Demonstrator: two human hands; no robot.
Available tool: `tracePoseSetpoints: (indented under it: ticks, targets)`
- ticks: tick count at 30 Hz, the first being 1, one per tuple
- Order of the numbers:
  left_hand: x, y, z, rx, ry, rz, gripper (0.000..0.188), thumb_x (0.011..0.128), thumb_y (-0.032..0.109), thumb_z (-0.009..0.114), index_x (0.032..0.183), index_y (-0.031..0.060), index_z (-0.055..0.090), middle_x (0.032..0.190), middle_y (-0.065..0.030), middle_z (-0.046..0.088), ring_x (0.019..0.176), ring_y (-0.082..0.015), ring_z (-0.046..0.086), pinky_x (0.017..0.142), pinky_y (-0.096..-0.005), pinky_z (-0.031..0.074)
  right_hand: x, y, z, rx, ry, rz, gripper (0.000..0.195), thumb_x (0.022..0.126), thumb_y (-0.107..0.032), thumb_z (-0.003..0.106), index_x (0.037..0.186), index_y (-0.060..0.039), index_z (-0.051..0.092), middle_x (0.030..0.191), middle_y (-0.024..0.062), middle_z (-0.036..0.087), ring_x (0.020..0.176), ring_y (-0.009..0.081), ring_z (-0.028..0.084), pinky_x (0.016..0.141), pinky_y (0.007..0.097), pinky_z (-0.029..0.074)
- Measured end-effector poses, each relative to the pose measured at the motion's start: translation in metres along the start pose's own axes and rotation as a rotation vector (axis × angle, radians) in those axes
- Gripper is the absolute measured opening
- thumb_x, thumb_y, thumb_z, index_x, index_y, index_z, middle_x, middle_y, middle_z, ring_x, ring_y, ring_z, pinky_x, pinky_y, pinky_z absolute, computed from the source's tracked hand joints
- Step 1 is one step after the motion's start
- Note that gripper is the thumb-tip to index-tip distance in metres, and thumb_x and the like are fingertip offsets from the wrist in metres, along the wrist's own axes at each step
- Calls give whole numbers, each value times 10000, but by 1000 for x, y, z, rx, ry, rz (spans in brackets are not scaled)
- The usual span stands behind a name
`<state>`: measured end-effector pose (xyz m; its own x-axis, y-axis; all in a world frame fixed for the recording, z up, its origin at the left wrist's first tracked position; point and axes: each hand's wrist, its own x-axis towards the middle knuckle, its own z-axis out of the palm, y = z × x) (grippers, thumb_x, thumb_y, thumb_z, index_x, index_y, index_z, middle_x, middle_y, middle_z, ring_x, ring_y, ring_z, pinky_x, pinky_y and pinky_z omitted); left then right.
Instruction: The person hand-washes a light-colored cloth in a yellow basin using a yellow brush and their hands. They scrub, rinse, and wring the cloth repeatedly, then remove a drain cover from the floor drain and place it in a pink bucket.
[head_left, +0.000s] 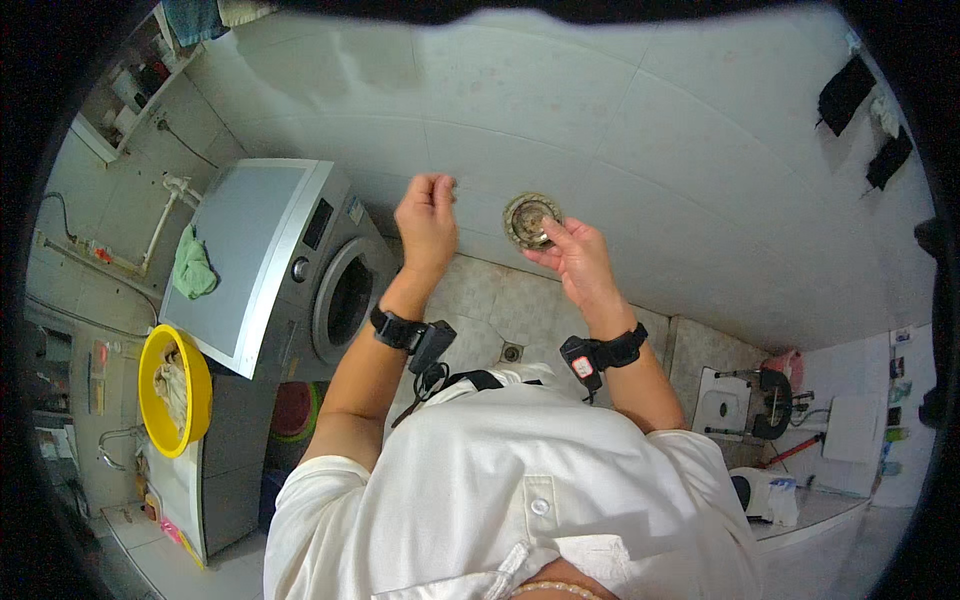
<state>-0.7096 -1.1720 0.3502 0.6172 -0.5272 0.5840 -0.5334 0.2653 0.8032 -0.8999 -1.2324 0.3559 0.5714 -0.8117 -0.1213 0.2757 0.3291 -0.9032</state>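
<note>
My right hand (581, 259) grips a small round dish-like piece (525, 214) by its lower right edge, thumb on top and fingers beneath. The piece has a ridged, dull rim and a brownish, dirty-looking middle; its exact kind is unclear. To the left, apart from it, my left hand (429, 221) is raised with thumb and fingers pinched together. A tiny dark speck shows by the thumb tip, too small to name. Both hands are in front of the pale wall panels (525, 142). On the tiled floor below is a square floor drain (511, 352).
Left of me stands a front-loading washing machine (251, 225) with a green cloth (194, 262) on top. Beside it, a yellow basin (199, 390) holds cloth. At right are a commode chair (772, 405), a pink bucket (784, 366) and a white bin-like container (769, 495).
</note>
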Motion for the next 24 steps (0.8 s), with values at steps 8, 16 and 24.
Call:
tracePoseSetpoints:
  ticks: [8, 16, 24]
  targets:
    - [1, -28, -26, -488, -5, -400, 155, 947, 184, 547, 876, 47, 551, 705, 17, 514, 568, -57, 429, 484, -206, 342, 3, -1, -4, 99, -18, -12, 189, 904, -129, 568, 970, 48, 580, 964, 133, 642, 818, 182, 644, 722, 310, 579]
    - [-16, -27, -21, -524, -94, -510, 162, 942, 170, 539, 879, 26, 574, 722, -1, 562, 570, -57, 455, 505, -199, 369, 4, 2, -3, 94, -33, -126, 126, 915, -103, 560, 946, 17, 583, 946, 99, 640, 842, 164, 636, 782, 337, 570]
    - [-14, 0, -2, -291, -278, -401, 150, 920, 129, 553, 929, -10, 610, 742, -28, 614, 625, -68, 525, 560, -226, 441, 2, 3, -3, 77, -76, -66, 180, 931, -122, 531, 1005, 37, 569, 989, 121, 638, 863, 176, 640, 783, 327, 566]
